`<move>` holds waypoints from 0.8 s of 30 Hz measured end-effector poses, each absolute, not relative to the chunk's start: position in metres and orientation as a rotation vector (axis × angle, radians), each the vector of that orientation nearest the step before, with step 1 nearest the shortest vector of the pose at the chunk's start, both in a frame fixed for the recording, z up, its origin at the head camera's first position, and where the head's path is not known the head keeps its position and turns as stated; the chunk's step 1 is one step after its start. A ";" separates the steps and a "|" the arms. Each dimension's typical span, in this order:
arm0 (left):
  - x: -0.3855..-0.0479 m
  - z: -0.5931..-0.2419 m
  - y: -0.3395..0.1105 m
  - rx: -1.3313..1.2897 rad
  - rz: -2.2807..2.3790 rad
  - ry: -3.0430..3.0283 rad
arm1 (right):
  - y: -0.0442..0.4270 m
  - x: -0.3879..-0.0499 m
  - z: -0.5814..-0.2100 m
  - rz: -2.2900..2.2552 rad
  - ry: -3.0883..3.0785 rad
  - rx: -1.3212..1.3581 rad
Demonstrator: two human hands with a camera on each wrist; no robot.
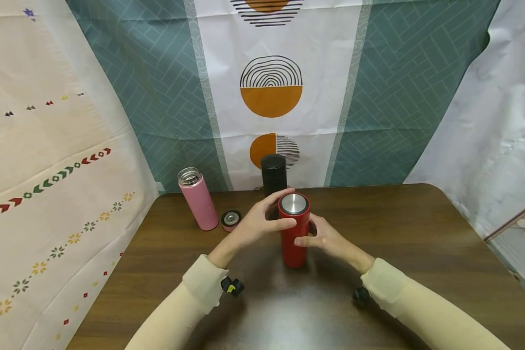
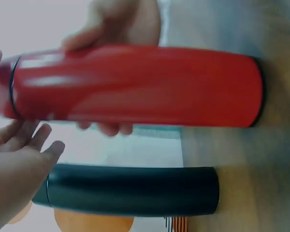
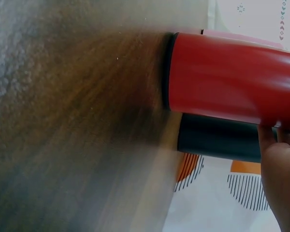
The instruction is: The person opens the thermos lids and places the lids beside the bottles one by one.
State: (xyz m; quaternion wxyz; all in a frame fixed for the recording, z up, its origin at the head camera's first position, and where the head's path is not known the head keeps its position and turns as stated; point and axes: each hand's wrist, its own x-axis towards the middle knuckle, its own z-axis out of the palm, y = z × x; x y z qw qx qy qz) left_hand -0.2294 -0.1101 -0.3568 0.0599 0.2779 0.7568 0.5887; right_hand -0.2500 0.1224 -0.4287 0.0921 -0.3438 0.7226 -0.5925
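Head view shows the red flask (image 1: 293, 250) with its long axis upright, in between the two hands; if its lower end touches the table (image 1: 376, 218), I cannot tell. The left hand (image 1: 262, 216), half open, curves around the lid (image 1: 293, 204) from the left, while the right hand (image 1: 327, 238), lower, grips the flask from the right.

So the left hand (image 1: 259, 217) and right hand (image 1: 328, 238) are flanking the front flask (image 1: 291, 253), with the rear flask (image 1: 273, 171) standing behind it on the table (image 1: 411, 233). Way over left, the side flask (image 1: 200, 204) is standing there too, a lid (image 1: 231, 218) lying just right of its base, while a backdrop cloth (image 1: 166, 87) is hanging behind everything.
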 end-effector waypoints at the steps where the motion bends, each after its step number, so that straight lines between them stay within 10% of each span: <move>1: -0.232 -0.355 -0.113 0.864 1.775 2.245 | 0.122 -0.250 -0.428 -1.759 2.143 -1.015; 24: -0.223 -0.362 -0.101 0.778 1.955 2.253 | 0.122 -0.249 -0.428 -1.760 2.156 -1.021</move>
